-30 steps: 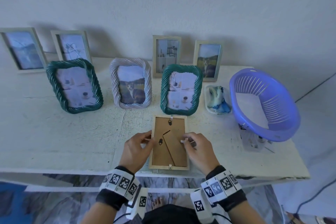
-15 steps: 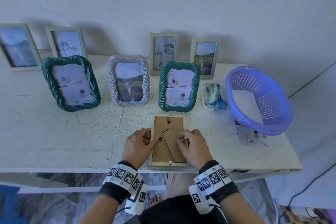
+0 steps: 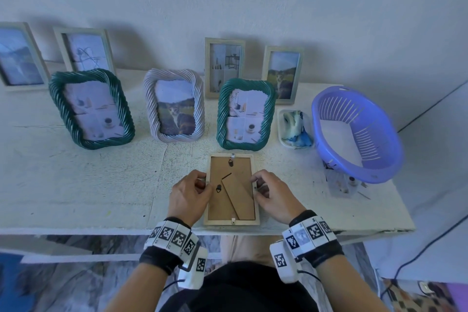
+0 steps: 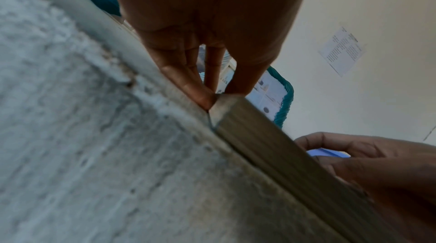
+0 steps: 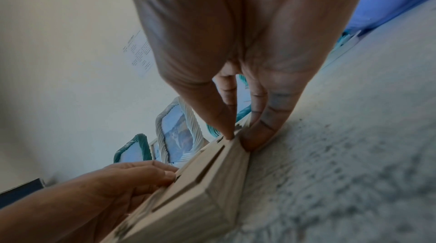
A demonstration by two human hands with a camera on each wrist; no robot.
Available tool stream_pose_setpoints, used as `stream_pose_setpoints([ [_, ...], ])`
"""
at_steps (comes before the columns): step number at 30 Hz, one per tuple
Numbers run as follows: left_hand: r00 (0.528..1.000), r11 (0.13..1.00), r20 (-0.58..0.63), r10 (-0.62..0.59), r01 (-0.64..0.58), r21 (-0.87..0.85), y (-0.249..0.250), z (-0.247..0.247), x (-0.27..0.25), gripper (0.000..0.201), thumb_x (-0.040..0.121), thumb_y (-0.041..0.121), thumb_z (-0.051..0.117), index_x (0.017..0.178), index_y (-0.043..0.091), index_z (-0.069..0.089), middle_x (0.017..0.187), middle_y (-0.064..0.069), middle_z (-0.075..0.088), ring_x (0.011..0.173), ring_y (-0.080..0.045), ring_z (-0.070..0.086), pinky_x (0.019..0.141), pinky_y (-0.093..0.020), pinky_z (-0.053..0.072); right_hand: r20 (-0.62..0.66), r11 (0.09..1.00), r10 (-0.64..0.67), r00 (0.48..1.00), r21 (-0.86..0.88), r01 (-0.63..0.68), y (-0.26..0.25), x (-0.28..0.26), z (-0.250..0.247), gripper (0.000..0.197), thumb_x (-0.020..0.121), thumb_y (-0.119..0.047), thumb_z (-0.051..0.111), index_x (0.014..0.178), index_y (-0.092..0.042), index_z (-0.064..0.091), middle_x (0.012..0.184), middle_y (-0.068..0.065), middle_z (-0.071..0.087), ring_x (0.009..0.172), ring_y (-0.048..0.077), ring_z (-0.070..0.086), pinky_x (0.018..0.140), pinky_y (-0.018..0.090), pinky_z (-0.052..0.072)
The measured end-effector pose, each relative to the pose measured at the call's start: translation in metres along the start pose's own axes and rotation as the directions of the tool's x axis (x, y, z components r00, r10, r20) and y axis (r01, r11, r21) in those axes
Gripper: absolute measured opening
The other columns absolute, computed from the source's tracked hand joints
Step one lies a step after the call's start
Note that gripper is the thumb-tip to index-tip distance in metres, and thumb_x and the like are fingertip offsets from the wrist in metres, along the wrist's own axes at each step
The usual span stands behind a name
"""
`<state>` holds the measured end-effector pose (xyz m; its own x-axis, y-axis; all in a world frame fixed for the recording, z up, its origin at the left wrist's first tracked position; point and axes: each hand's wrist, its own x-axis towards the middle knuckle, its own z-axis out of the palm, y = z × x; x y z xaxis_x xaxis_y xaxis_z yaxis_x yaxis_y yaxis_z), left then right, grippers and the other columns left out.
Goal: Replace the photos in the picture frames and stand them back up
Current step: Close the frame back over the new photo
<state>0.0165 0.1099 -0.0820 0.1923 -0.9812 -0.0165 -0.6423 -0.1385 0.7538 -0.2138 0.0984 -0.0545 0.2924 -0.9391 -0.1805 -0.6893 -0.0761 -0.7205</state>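
White tabletop (image 3: 76,185) carries a wooden frame (image 3: 231,222) laid face down at its near edge. Its left rail is pinched by the left hand (image 3: 187,195); its right rail is pinched by the right hand (image 3: 272,195).
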Motion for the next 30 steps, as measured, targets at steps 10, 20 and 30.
stream_pose_setpoints([
  [10,1.0,0.997,-0.002,0.028,-0.028,-0.069,-0.003,-0.002,-0.005,0.019,0.085,0.028,0.071,0.102,0.02,0.066,0.079,0.01,0.064,0.071,-0.003,0.061,0.062,-0.011,0.044,-0.103,0.909,-0.099,0.99,-0.414,0.048,-0.025,0.037,-0.009,0.033,0.095,-0.035,0.051,0.122,-0.015,0.051,0.111,0.005,0.052,0.083,0.016,0.054,0.069,0.023,0.043],
  [20,1.0,0.995,0.022,0.02,-0.018,-0.099,-0.003,-0.005,-0.004,0.02,0.085,0.029,0.072,0.103,0.023,0.066,0.08,0.011,0.063,0.071,-0.001,0.06,0.062,-0.007,0.041,-0.065,0.843,0.023,0.998,-0.535,-0.054,-0.043,0.088,0.003,0.04,0.092,-0.049,0.053,0.094,-0.009,0.058,0.102,0.009,0.05,0.091,0.028,0.054,0.073,0.034,0.045],
  [30,0.997,0.993,0.022,0.077,-0.074,-0.09,-0.008,-0.004,-0.003,0.021,0.085,0.028,0.072,0.104,0.02,0.067,0.08,0.011,0.064,0.07,-0.005,0.061,0.065,-0.013,0.047,-0.047,0.807,0.007,0.999,-0.59,-0.033,-0.039,0.094,-0.007,0.035,0.094,-0.013,0.055,0.06,-0.012,0.043,0.072,0.006,0.053,0.072,0.026,0.055,0.063,0.03,0.043],
])
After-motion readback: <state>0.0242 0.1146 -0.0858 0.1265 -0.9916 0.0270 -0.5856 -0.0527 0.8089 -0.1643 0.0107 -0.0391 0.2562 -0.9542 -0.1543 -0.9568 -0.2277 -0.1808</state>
